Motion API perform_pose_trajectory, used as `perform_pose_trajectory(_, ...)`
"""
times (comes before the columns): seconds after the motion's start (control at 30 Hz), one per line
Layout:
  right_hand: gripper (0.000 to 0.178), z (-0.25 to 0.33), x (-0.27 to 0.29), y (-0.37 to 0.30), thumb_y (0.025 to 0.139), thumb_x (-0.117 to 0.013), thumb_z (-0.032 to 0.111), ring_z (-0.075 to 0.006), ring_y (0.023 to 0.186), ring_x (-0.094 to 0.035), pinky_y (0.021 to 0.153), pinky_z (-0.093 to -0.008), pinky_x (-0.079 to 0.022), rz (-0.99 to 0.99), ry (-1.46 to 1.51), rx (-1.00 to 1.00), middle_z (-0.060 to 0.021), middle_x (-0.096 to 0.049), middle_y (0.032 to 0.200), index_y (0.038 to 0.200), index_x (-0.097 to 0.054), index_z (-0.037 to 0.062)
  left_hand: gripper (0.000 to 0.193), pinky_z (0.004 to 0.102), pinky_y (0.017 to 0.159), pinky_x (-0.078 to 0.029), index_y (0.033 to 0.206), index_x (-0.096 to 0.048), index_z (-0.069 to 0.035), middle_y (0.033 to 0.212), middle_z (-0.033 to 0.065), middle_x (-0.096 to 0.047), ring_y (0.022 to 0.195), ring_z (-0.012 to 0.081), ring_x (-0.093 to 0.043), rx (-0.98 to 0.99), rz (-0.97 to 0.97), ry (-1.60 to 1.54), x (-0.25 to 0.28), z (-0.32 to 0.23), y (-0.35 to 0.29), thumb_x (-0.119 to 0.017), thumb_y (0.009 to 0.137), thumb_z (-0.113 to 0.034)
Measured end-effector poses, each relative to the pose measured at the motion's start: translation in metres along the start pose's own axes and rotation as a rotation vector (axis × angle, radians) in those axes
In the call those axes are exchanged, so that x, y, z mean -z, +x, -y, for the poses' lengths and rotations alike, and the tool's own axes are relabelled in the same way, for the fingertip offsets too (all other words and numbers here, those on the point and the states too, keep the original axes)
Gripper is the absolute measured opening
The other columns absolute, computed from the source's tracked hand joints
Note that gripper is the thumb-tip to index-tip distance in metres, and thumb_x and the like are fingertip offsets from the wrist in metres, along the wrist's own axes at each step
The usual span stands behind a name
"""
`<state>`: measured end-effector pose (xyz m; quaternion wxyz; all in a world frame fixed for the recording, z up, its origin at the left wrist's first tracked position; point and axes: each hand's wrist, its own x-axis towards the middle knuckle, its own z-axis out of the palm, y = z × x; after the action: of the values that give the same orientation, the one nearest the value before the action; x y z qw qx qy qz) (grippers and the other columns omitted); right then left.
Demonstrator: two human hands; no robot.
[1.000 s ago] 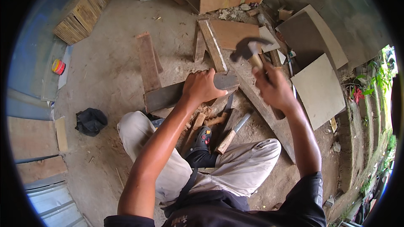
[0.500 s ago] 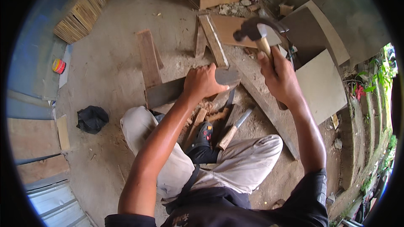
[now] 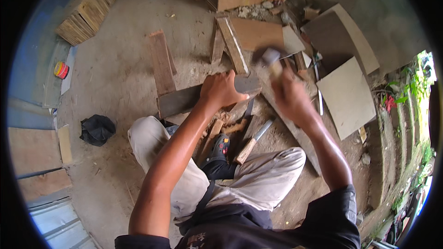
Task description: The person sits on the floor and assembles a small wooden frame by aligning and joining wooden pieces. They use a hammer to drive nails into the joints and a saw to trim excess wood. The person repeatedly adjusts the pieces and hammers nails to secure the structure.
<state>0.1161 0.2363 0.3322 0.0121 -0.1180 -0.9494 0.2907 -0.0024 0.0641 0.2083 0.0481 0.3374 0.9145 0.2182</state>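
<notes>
My left hand (image 3: 220,91) is wrapped over a thick dark wooden board (image 3: 182,101) that lies across in front of me, near the board's right end. To the right of that end, my right hand (image 3: 291,96) is closed around the handle of a claw hammer (image 3: 273,60); the hammer's head is smeared by motion. Both hand and hammer are in the air, apart from the board. A narrow wooden piece (image 3: 234,46) reaches away from the board's right end. Below the board, a wooden-handled chisel or knife (image 3: 254,142) lies by my shoe (image 3: 218,150).
Another plank (image 3: 161,62) sticks out beyond the board's left part. A long beam (image 3: 295,133) lies diagonally at right, beside pale panels (image 3: 348,99). At left are a black plastic bag (image 3: 97,130), a red-yellow tub (image 3: 61,69) and stacked wood (image 3: 88,9).
My right hand has swung the hammer down and to the left, closer to the board's right end. My left hand keeps its grip on the board.
</notes>
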Motion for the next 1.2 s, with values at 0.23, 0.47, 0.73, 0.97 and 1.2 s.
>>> perform_pose_trajectory(0.23, 0.033, -0.004, 0.018, -0.003, 0.107, -0.057, 0.032, -0.0296, 0.063, -0.067, 0.058, -0.0459, -0.048, -0.293, 0.321, 0.078, -0.0219, -0.065, 0.072, 0.102, -0.052, -0.0004, 0.074, 0.0475, 0.086, -0.058, 0.109, -0.062, 0.002, 0.1, 0.0252, -0.073, 0.097, 0.0392, -0.073, 0.064, 0.047, 0.051, -0.002, 0.0, 0.002, -0.083, 0.069, -0.058)
perform_pose_trajectory(0.47, 0.029, 0.0, 0.004, -0.007, 0.104, -0.059, 0.026, -0.043, 0.071, -0.069, 0.064, -0.0504, -0.05, -0.068, -0.068, 0.118, -0.0276, -0.066, 0.077, 0.103, -0.054, -0.0026, 0.078, 0.0455, 0.088, -0.058, 0.112, -0.063, 0.002, 0.103, 0.0258, -0.074, 0.098, 0.0382, -0.073, 0.035, 0.06, 0.045, -0.001, 0.002, 0.001, -0.082, 0.069, -0.061)
perform_pose_trajectory(0.73, 0.026, 0.002, -0.015, -0.005, 0.104, -0.056, 0.02, -0.0412, 0.078, -0.074, 0.064, -0.0485, -0.056, -0.065, 0.014, 0.025, -0.0269, -0.071, 0.083, 0.113, -0.051, -0.004, 0.08, 0.0452, 0.089, -0.058, 0.112, -0.063, 0.001, 0.104, 0.0258, -0.074, 0.098, 0.0388, -0.073, 0.061, 0.072, 0.041, 0.004, -0.002, -0.001, -0.082, 0.067, -0.063)
perform_pose_trajectory(0.97, 0.036, -0.006, 0.02, -0.006, 0.105, -0.06, 0.033, -0.0359, 0.062, -0.061, 0.06, -0.0464, -0.046, -0.314, 0.331, 0.146, -0.0227, -0.063, 0.071, 0.102, -0.055, -0.0028, 0.086, 0.0478, 0.093, -0.056, 0.122, -0.062, 0.0, 0.111, 0.0238, -0.073, 0.106, 0.0397, -0.071, 0.12, 0.161, 0.09, 0.006, -0.006, 0.005, -0.081, 0.069, -0.066)
perform_pose_trajectory(1.2, 0.039, -0.083, -0.097, -0.053, 0.1, -0.066, 0.037, -0.0186, 0.066, -0.06, 0.059, -0.0401, -0.048, -0.447, 0.554, -0.195, -0.0165, -0.063, 0.072, 0.102, -0.059, -0.0016, 0.103, 0.0458, 0.101, -0.052, 0.137, -0.057, 0.001, 0.124, 0.0251, -0.069, 0.118, 0.0387, -0.066, 0.062, 0.135, 0.047, 0.011, -0.004, 0.003, -0.083, 0.066, -0.068)
